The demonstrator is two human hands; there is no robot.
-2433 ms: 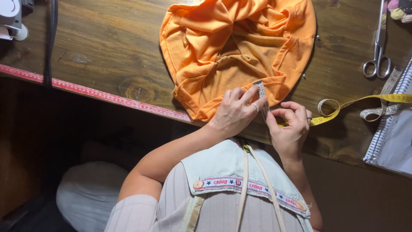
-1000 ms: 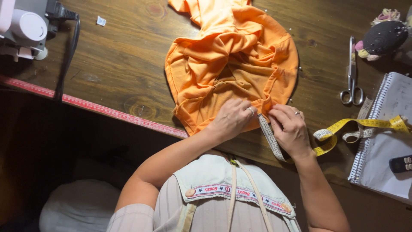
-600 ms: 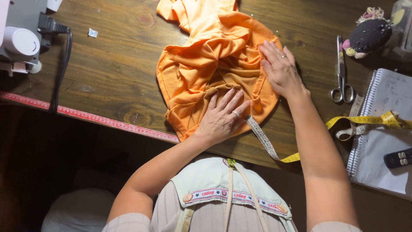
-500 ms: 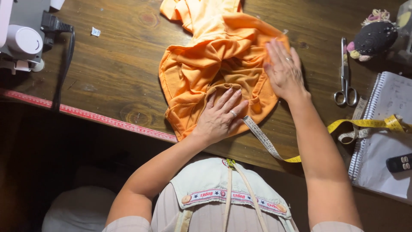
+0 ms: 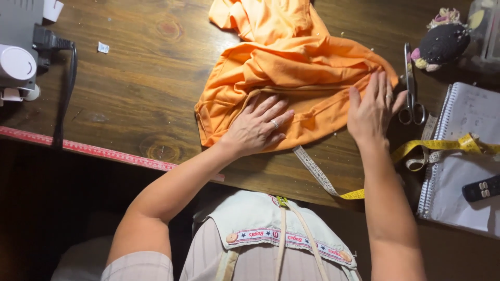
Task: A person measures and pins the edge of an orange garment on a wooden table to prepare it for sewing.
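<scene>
Orange fabric (image 5: 291, 73) partly flattened, top bunched. Left hand (image 5: 258, 127) flat, fingers spread, pressing at 6 o'clock; right hand (image 5: 371, 112) open-palmed on 3 o'clock edge, gripping nothing. Scissors (image 5: 411, 88) lie untouched.

On the wooden table (image 5: 130, 99) I had scissors (image 5: 411, 88) lying beside a dark pincushion (image 5: 442, 44). A spiral notebook (image 5: 469, 156) sat at the far right with a small black remote (image 5: 482, 188) on it. A red ruler strip (image 5: 104, 152) ran along the table's near edge, and a white sewing machine (image 5: 18, 57) stood at the left corner.
</scene>
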